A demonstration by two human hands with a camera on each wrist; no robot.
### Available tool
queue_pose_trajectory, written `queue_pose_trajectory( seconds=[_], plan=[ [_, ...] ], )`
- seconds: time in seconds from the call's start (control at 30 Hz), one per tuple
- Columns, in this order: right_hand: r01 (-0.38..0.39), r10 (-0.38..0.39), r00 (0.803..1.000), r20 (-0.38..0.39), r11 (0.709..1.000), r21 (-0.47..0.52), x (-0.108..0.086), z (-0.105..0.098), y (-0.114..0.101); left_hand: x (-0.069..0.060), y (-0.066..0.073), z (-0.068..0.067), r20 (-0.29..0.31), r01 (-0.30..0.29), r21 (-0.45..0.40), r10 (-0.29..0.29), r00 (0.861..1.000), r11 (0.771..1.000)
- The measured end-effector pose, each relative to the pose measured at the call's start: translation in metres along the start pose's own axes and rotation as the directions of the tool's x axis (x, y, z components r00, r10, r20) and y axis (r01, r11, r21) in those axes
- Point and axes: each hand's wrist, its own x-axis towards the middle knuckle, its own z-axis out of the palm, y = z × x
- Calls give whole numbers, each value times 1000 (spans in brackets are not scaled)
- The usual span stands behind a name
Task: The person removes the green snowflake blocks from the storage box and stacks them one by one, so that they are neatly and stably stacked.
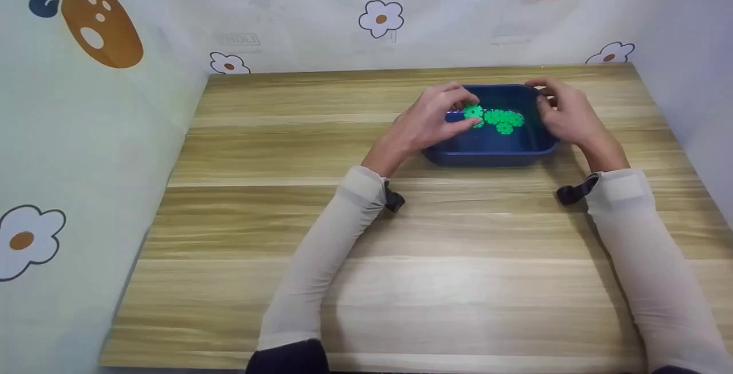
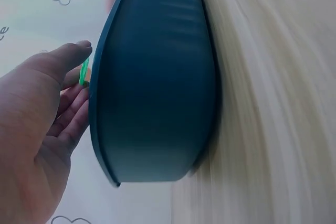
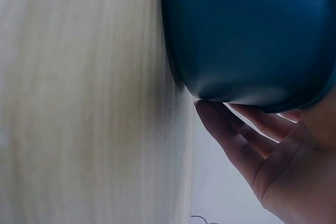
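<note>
Green flower-shaped pieces [image 1: 504, 118] lie grouped on the floor of a blue tub [image 1: 489, 159], which sits near the far edge of the bench [image 1: 257, 191], toward its far right corner. From my remote seat I see the left hand [image 1: 426, 116] over the tub's left end, half curled, thumb and fingertips brought close together on one green disc [image 1: 473, 111]. Another bit of green shows just beneath it; I cannot tell whether the two are joined. The right hand [image 1: 572, 116] holds the tub's right end, thumb inside the rim and fingers bent around the far right corner.

I judge the work to be partway: one disc is picked out and in the fingers, while the main group is not yet taken up. Whether those pieces are loose or linked is too small for me to tell.

Only the head view gives me the tub's inside and the group. My left wrist view adds the held disc edge-on, above the rim; my right wrist view adds fingertips touching the outer wall, with the thumb hidden.
</note>
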Motion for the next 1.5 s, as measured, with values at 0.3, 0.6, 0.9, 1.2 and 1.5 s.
queue_pose_trajectory(
  seconds=[0.3,0.6,0.9,1.2,1.5],
  plan=[
    [-12,12,1000,17,1000,-1,1,-1,2,-22,-7,-15,-50,1,-61,-4,999,998],
    [-9,9,1000,4,1000,3,0,-1,4,-38,-18,-24,-121,-15,-79,6,993,997],
    [-19,19,1000,3,1000,-5,-1,-1,1,-46,-21,-37,-145,-4,-55,-4,989,999],
    [-18,18,1000,7,1000,-9,-1,-1,1,-56,-26,-52,-169,22,-38,-28,985,999],
    [-18,18,1000,14,1000,-15,-1,-3,1,-63,-36,-61,-138,68,-22,-71,988,997]
  ],
)
